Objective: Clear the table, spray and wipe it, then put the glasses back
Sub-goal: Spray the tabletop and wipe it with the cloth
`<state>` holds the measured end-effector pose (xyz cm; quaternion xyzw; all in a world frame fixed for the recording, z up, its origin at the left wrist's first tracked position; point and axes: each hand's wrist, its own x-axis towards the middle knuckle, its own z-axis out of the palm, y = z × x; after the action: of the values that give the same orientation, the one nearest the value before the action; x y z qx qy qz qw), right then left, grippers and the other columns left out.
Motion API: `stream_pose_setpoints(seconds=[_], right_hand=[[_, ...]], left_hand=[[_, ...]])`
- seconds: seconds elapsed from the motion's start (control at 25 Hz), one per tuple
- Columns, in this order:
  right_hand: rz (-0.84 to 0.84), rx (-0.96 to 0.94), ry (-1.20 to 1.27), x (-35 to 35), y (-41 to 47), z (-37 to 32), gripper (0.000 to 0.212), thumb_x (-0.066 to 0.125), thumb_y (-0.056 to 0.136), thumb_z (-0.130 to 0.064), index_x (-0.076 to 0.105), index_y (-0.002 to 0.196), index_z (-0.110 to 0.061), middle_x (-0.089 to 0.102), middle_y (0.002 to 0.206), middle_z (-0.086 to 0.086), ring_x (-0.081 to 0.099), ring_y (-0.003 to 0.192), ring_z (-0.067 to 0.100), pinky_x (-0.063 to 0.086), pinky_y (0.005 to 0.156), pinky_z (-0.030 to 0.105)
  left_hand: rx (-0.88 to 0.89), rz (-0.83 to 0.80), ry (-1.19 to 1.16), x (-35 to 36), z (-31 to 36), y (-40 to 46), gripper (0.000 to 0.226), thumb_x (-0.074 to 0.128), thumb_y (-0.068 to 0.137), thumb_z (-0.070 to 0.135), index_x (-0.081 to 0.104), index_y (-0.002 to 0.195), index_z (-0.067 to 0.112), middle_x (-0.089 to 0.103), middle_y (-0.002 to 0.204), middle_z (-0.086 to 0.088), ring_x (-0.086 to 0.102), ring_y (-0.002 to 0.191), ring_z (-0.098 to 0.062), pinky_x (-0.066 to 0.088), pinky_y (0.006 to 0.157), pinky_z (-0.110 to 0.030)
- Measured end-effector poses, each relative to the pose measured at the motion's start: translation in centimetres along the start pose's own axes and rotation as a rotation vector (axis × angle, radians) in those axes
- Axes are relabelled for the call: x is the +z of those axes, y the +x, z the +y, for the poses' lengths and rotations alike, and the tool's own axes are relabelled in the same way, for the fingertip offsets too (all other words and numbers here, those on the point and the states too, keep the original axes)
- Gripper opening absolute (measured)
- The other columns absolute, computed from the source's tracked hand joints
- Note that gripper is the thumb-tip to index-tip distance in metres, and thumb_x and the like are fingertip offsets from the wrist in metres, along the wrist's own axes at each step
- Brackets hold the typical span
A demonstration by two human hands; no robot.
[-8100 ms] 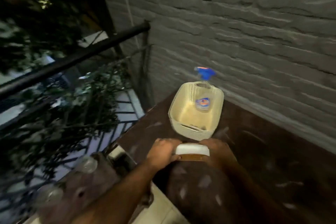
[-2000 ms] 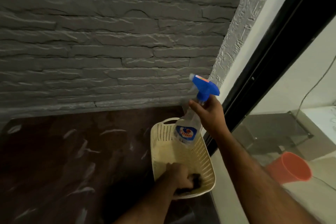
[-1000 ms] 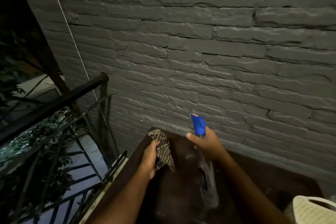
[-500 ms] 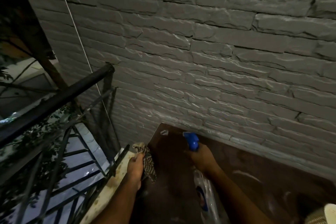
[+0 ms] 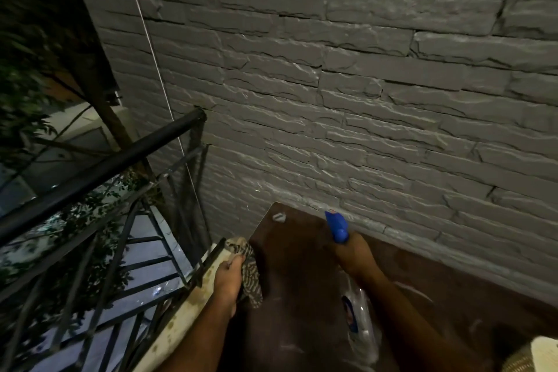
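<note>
Left hand (image 5: 230, 276), grip pressed shut on a striped cloth (image 5: 250, 272), which hangs at the worktop's left edge, just inside the railing (image 5: 99, 169). Right hand (image 5: 354, 255), grip wrapped around the neck of the spray bottle (image 5: 357, 314); its blue nozzle (image 5: 337, 225) points away toward the far-left corner of the dark worktop (image 5: 299, 275), clear body running back along the forearm. Bottle's long axis lies roughly along the worktop, nozzle forward. No glasses in view. Basket (image 5: 540, 355) at the lower right corner. Judgement: spray comes next; the cloth hand sits nearer the left edge to wipe after.
</note>
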<state>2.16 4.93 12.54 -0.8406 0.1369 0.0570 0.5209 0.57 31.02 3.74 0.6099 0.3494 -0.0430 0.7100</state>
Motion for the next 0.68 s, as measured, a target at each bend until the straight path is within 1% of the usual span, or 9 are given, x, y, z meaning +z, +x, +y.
stream_pose_setpoints(seconds=[0.08, 0.16, 0.28, 0.32, 0.4, 0.44, 0.48, 0.56, 0.68], right_hand=[[-0.013, -0.047, 0.004, -0.2, -0.6, -0.4, 0.018, 0.075, 0.076, -0.016, 0.062, 0.088, -0.015, 0.065, 0.073, 0.003, 0.061, 0.064, 0.020, 0.053, 0.066, 0.038], [0.018, -0.058, 0.015, -0.5, -1.2, -0.7, 0.020, 0.074, 0.074, -0.020, 0.061, 0.087, -0.013, 0.064, 0.072, 0.007, 0.061, 0.063, 0.021, 0.056, 0.066, 0.041], [0.035, -0.033, 0.072, -1.8, -2.3, -0.3, 0.017, 0.071, 0.074, -0.015, 0.060, 0.085, -0.008, 0.061, 0.062, 0.008, 0.059, 0.050, 0.020, 0.054, 0.055, 0.037], [0.053, -0.024, 0.069, -2.4, -2.7, 0.1, 0.016, 0.071, 0.075, -0.014, 0.060, 0.084, -0.008, 0.061, 0.060, 0.007, 0.059, 0.048, 0.020, 0.053, 0.054, 0.036], [0.130, 0.000, 0.030, -4.2, -3.5, 1.3, 0.015, 0.071, 0.074, -0.017, 0.061, 0.083, -0.010, 0.063, 0.058, 0.006, 0.061, 0.048, 0.022, 0.054, 0.058, 0.038], [0.143, 0.020, 0.036, -5.1, -4.0, 1.9, 0.015, 0.071, 0.074, -0.017, 0.062, 0.083, -0.009, 0.064, 0.058, 0.006, 0.061, 0.048, 0.022, 0.055, 0.059, 0.039], [0.128, 0.044, 0.038, -5.9, -4.6, 2.6, 0.016, 0.072, 0.074, -0.015, 0.063, 0.085, -0.008, 0.064, 0.059, 0.007, 0.061, 0.048, 0.021, 0.055, 0.059, 0.039], [0.075, 0.062, 0.007, -7.0, -5.7, 3.8, 0.017, 0.073, 0.073, -0.015, 0.062, 0.084, -0.009, 0.063, 0.058, 0.007, 0.059, 0.047, 0.020, 0.055, 0.057, 0.039], [-0.046, -0.005, -0.050, -6.7, -7.4, 4.3, 0.017, 0.072, 0.069, -0.013, 0.063, 0.083, -0.012, 0.061, 0.053, 0.004, 0.057, 0.041, 0.019, 0.051, 0.051, 0.035]], left_hand=[[0.011, -0.012, -0.016, 0.1, -0.3, -2.0, 0.024, 0.056, 0.093, 0.034, 0.063, 0.103, 0.014, 0.070, 0.097, -0.012, 0.067, 0.091, -0.030, 0.053, 0.089, -0.047], [0.034, -0.001, -0.008, 0.1, -0.8, -3.6, 0.024, 0.056, 0.093, 0.034, 0.063, 0.105, 0.013, 0.070, 0.098, -0.011, 0.066, 0.091, -0.030, 0.053, 0.090, -0.047], [0.076, 0.018, 0.010, -0.3, -2.1, -5.3, 0.030, 0.058, 0.090, 0.038, 0.065, 0.107, 0.015, 0.070, 0.102, -0.010, 0.066, 0.093, -0.028, 0.052, 0.091, -0.048], [0.078, 0.029, 0.012, -0.4, -2.4, -6.0, 0.030, 0.058, 0.089, 0.039, 0.065, 0.106, 0.015, 0.070, 0.103, -0.010, 0.066, 0.094, -0.028, 0.051, 0.092, -0.048], [0.066, 0.053, 0.004, -0.5, -2.8, -7.7, 0.025, 0.057, 0.091, 0.038, 0.063, 0.102, 0.017, 0.068, 0.105, -0.009, 0.063, 0.097, -0.028, 0.049, 0.095, -0.047], [0.060, 0.060, -0.002, -0.5, -2.9, -8.5, 0.023, 0.056, 0.093, 0.037, 0.061, 0.105, 0.018, 0.066, 0.106, -0.009, 0.061, 0.098, -0.028, 0.048, 0.096, -0.045], [0.060, 0.067, -0.001, -0.4, -3.2, -9.1, 0.024, 0.055, 0.094, 0.035, 0.060, 0.110, 0.017, 0.063, 0.106, -0.009, 0.060, 0.097, -0.027, 0.047, 0.094, -0.042], [0.075, 0.072, -0.002, -0.1, -3.7, -10.4, 0.026, 0.054, 0.096, 0.031, 0.059, 0.114, 0.013, 0.061, 0.105, -0.009, 0.058, 0.093, -0.026, 0.046, 0.086, -0.036], [0.077, 0.058, -0.004, 0.3, -4.4, -11.9, 0.029, 0.054, 0.096, 0.030, 0.058, 0.115, 0.009, 0.064, 0.106, -0.014, 0.061, 0.090, -0.027, 0.047, 0.078, -0.035]])
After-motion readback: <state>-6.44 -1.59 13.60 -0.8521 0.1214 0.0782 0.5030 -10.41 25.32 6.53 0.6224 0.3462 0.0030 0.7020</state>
